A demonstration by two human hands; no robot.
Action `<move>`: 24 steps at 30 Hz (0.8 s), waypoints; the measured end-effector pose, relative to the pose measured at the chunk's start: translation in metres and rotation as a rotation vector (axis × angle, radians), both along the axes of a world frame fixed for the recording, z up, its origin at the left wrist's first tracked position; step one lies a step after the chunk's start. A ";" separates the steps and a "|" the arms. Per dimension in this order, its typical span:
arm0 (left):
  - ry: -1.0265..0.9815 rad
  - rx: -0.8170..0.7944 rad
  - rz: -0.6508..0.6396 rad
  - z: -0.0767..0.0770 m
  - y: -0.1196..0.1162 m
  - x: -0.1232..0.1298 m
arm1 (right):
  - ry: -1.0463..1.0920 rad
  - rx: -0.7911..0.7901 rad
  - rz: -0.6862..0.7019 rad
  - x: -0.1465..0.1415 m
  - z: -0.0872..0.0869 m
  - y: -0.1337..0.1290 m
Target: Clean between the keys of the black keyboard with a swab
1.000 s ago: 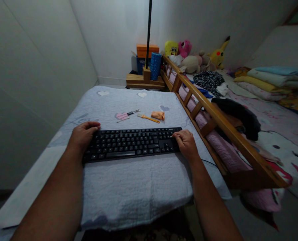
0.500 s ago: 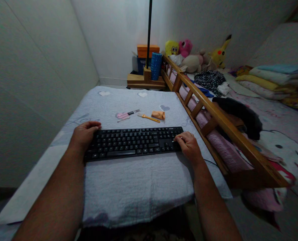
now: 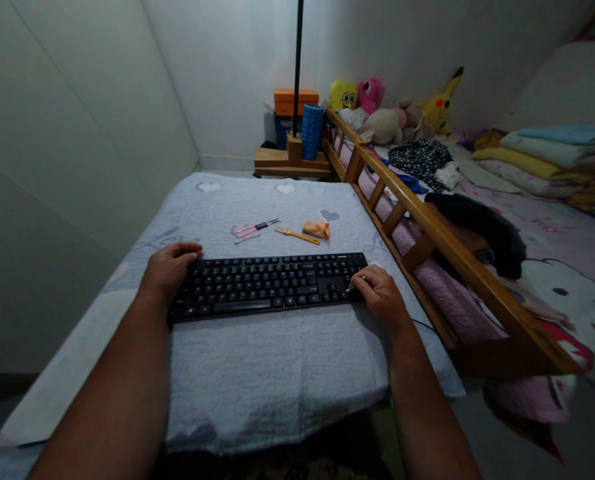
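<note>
A black keyboard (image 3: 267, 283) lies on the pale blue quilted cloth (image 3: 277, 373). At its left end my left hand (image 3: 170, 267) grips the edge, fingers closed around it. Over the number keys at the right end, my right hand (image 3: 376, 290) pinches a thin cotton swab (image 3: 350, 289), its white tip down by the keys. Behind the keyboard lie a pink-and-black tool with a forked metal tip (image 3: 257, 228), another cotton swab (image 3: 247, 238), a yellow-handled brush (image 3: 300, 235) and a crumpled orange-brown packet (image 3: 316, 229).
A wooden rail (image 3: 417, 220) runs along the right side of the cloth, with a bed of folded blankets (image 3: 552, 157) and plush toys (image 3: 382, 125) beyond. At the back stand a black pole (image 3: 297, 67), a blue roller (image 3: 311, 132) and an orange box (image 3: 296, 102). A cable leaves the keyboard's right side.
My right hand has shifted slightly right and down, and the swab's tip has moved a little with it. My left hand and the keyboard stay in place.
</note>
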State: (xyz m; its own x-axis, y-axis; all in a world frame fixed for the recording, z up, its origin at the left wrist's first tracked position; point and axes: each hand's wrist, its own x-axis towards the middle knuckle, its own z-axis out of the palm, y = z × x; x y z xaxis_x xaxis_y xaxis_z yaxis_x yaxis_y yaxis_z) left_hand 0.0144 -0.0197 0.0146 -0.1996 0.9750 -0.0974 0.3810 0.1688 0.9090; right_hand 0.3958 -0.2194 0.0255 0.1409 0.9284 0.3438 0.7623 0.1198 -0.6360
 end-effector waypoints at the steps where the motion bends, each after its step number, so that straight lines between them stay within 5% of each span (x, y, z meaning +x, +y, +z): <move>1: 0.007 0.003 -0.004 0.000 0.000 0.000 | 0.002 -0.006 -0.002 0.000 0.000 0.000; 16: 0.000 0.008 -0.015 -0.001 0.000 0.000 | 0.043 -0.009 -0.082 0.012 0.000 -0.004; 24: -0.021 0.033 -0.015 0.001 0.000 0.002 | 0.113 -0.037 -0.014 0.004 0.000 -0.002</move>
State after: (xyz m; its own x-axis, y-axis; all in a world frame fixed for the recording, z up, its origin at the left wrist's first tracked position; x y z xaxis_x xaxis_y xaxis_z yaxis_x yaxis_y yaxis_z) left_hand 0.0164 -0.0202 0.0154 -0.1835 0.9806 -0.0696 0.3641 0.1335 0.9217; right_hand 0.4002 -0.2210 0.0252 0.1893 0.9380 0.2904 0.6871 0.0847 -0.7216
